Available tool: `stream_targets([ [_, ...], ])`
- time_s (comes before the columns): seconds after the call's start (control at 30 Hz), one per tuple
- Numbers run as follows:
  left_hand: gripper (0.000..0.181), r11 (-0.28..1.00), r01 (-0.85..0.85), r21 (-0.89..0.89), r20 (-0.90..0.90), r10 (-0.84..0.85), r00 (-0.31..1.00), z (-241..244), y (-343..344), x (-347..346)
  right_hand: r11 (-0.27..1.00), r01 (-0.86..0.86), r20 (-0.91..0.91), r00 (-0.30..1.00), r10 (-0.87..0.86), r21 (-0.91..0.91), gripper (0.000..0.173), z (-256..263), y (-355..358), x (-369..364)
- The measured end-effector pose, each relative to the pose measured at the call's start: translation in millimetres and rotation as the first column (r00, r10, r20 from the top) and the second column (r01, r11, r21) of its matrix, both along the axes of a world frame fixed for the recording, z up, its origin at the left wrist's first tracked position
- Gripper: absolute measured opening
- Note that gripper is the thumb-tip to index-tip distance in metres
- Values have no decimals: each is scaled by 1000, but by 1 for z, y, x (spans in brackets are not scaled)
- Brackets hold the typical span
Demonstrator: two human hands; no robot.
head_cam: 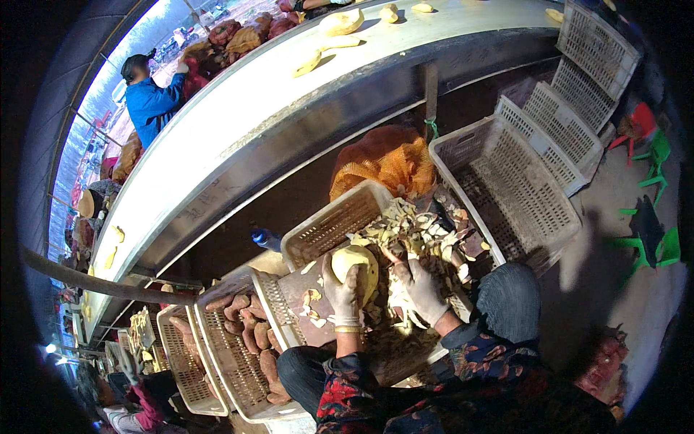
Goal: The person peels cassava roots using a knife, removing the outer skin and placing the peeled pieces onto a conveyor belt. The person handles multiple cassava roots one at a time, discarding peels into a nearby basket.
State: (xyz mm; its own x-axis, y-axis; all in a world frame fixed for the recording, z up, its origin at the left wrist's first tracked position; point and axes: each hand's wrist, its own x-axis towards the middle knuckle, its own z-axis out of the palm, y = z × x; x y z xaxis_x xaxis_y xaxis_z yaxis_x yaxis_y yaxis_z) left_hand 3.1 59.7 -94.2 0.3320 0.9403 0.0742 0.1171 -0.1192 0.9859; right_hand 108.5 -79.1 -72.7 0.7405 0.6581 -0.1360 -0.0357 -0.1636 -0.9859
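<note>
In my left hand (342, 295), which wears a pale glove, rests a large peeled yellow tuber (364, 267), probably a sweet potato. My right hand (425, 293), gloved too, is just right of the tuber with its fingers curled. A thin reddish shape at its fingertips is too unclear to name. Under and behind both hands lies a heap of peelings (428, 225), pale strips mixed with brown skins. The peelings cover much of a dark board (306, 285) in front of my knees.
On my left, plastic crates (230, 374) hold unpeeled sweet potatoes (263, 331). Other crates (515, 179) stand at right, near an orange mesh sack (382, 163). Beyond runs a long pale counter (227, 119) bearing peeled tubers (341, 23). A person in blue (154, 100) and another person (127, 401) are nearby.
</note>
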Motion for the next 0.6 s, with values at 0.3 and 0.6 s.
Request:
stream_targets([
  [0.3,77,951,120,-284,194,-66,979,-8,-13,-22,999,17,-245,969,-7,37,25,-74,15,-32],
  [0.6,68,619,477,-624,741,273,614,6,-38,-17,932,-8,-690,670,274,363,12,5,11,-25],
])
